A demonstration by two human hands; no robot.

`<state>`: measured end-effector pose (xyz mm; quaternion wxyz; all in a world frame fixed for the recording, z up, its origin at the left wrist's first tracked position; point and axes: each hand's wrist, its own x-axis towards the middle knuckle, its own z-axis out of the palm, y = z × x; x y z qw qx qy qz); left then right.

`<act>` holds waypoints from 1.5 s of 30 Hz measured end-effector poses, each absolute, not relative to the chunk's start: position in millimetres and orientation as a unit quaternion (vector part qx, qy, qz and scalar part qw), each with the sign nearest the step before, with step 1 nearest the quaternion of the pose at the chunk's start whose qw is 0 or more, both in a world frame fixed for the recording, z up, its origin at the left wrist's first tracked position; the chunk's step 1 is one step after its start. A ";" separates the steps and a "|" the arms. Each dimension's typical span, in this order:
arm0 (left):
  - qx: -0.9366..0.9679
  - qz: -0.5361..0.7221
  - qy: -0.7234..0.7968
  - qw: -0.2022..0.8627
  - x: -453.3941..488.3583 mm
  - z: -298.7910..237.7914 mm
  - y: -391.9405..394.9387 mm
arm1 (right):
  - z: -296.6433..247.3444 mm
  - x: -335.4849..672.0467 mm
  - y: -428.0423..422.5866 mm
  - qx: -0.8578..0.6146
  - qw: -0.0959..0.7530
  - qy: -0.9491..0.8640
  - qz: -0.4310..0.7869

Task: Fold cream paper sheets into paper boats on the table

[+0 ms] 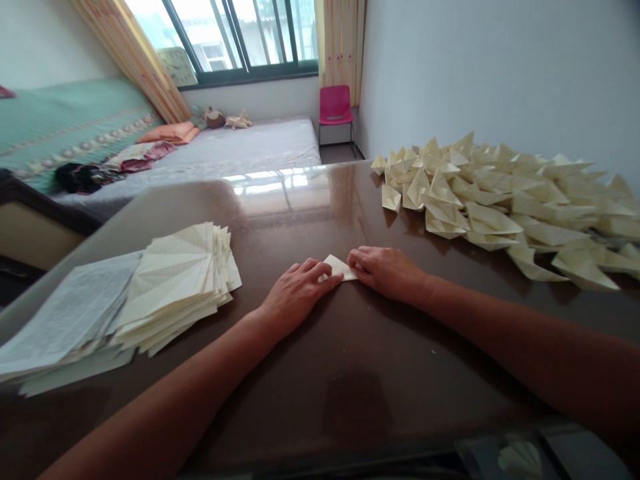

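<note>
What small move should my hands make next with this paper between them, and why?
I'd probably press down on the small pale paper with the right hand: that hand already touches its right end, while the left hand holds its left side on the table.

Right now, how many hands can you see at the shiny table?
2: the left hand at one side of the small folded paper, the right hand at the other. No other hand shows.
</note>
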<state>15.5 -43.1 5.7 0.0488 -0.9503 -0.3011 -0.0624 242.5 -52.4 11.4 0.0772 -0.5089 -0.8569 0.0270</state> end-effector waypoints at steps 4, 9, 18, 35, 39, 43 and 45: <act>-0.953 -0.016 -0.299 0.052 18.6 9.6 -47.6 | 18.0 233.3 -69.1 -0.452 0.057 -0.885 -0.097; -0.949 -0.002 -0.305 0.081 20.3 8.7 -53.9 | 10.7 223.1 -91.0 -0.424 0.002 -0.894 -0.145; -0.944 0.031 -0.316 0.090 16.5 10.4 -60.4 | 22.4 221.2 -103.6 -0.475 -0.104 -0.862 -0.141; -0.934 -0.095 -0.332 0.090 6.6 4.2 -52.2 | 11.7 264.2 -35.2 -0.500 0.117 -0.846 0.144; -0.925 -0.140 -0.336 0.112 10.8 -0.3 -50.3 | 7.4 259.5 -35.9 -0.494 0.160 -0.825 0.224; -0.926 -0.131 -0.332 0.127 16.2 0.1 -50.2 | 4.6 255.2 -37.5 -0.453 0.204 -0.835 0.236; -0.925 -0.124 -0.338 0.121 17.4 1.4 -50.9 | 2.1 255.3 -37.2 -0.429 0.219 -0.847 0.222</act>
